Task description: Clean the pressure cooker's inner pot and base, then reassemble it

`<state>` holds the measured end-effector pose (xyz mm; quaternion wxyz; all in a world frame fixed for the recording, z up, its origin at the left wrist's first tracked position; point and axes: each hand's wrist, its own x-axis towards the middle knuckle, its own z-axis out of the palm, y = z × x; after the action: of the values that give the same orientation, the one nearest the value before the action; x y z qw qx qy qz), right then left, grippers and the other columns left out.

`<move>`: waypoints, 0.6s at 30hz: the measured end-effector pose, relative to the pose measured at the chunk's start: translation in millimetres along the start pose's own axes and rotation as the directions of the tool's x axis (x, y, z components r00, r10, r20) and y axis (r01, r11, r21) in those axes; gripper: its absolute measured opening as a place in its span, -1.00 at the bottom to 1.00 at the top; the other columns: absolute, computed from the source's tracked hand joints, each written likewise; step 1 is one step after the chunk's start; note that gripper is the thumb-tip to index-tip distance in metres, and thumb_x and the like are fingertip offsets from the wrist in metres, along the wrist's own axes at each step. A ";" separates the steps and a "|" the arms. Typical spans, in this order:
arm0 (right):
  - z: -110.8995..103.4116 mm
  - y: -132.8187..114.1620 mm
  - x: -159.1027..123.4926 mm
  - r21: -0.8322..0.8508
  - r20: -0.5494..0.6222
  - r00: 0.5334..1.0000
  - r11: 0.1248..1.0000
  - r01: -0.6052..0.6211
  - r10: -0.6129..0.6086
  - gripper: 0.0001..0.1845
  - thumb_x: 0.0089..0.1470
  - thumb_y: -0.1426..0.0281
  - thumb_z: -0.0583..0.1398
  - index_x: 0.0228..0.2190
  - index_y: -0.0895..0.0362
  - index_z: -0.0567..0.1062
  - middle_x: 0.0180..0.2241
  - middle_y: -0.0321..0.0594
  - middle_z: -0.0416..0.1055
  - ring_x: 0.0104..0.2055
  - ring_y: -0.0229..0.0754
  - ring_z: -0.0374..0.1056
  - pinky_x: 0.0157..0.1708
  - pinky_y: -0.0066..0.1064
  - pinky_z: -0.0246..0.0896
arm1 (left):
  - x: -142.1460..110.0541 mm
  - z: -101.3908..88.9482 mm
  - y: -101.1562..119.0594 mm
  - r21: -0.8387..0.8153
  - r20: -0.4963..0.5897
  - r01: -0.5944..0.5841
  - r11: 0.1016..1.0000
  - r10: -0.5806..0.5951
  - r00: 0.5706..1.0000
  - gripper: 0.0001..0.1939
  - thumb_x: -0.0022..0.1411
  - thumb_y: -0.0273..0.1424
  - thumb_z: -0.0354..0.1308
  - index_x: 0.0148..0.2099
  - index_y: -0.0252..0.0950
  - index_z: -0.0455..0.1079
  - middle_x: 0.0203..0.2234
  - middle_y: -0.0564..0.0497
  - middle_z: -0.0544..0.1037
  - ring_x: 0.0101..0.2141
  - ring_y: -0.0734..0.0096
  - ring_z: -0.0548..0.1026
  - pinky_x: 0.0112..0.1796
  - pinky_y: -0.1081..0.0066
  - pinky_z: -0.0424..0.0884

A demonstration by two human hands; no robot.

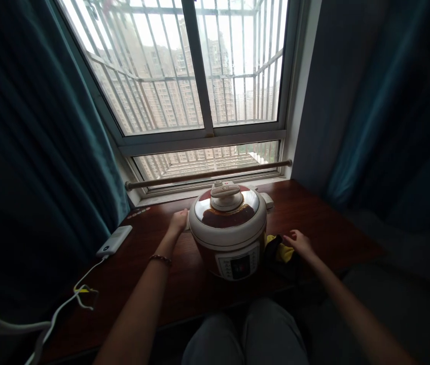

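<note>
An electric pressure cooker (234,238) with a white and dark red body stands upright on the table in front of me, its lid on. The lid's knob (225,195) points up, and brown staining shows around it. My left hand (179,221) is closed around the cooker's left side handle. On the other side, my right hand (300,243) is at a crumpled yellow and black cloth (284,252), its fingers apart. Whether those fingertips touch the cloth is hard to see. The cloth lies close against the cooker's lower right side.
A white power bank (114,240) with a white cable (61,309) lies at the table's left edge. Behind the dark red wooden table (325,223) runs a horizontal rail (207,175) before a barred window. Blue curtains (89,116) hang at both sides.
</note>
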<state>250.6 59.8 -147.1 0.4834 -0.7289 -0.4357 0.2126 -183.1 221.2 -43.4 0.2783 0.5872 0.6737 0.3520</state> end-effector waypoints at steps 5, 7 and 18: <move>-18.5 49.8 -21.4 -0.123 0.091 0.994 0.991 -0.046 0.057 -0.78 -0.37 0.46 0.27 -0.51 0.13 0.44 -0.50 -0.25 0.47 -0.36 -0.10 0.42 -0.30 -0.35 0.29 | 0.3 0.0 0.0 0.023 -0.017 -0.009 1.000 0.009 1.000 -0.66 0.24 -0.20 0.01 -0.31 -0.40 0.38 -0.41 0.05 0.48 -0.35 0.40 0.46 -0.29 0.33 0.40; -35.2 52.5 -6.4 -0.149 0.098 0.994 0.988 -0.040 0.055 -0.80 -0.27 0.50 0.20 -0.44 0.15 0.45 -0.43 -0.22 0.49 -0.35 -0.16 0.43 -0.33 -0.42 0.29 | -0.5 -0.6 -0.1 0.046 -0.031 -0.001 0.999 0.003 1.000 -0.65 0.24 -0.19 0.00 -0.34 -0.40 0.38 -0.43 0.05 0.48 -0.37 0.42 0.46 -0.30 0.34 0.39; -65.6 54.3 12.9 -0.441 0.109 0.979 0.874 0.202 -0.172 -0.62 -0.10 0.36 0.18 -0.17 0.19 0.42 -0.23 -0.10 0.44 -0.17 -0.11 0.37 -0.15 -0.36 0.20 | -1.2 -0.7 -4.4 0.142 -0.102 -0.016 0.990 0.030 0.994 -0.64 0.24 -0.17 0.00 -0.37 -0.39 0.37 -0.50 0.07 0.44 -0.45 0.47 0.43 -0.36 0.38 0.37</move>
<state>328.7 28.2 -164.9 0.3051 -0.7679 -0.5572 0.0824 -186.1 219.6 -46.6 0.1967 0.5939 0.7037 0.3368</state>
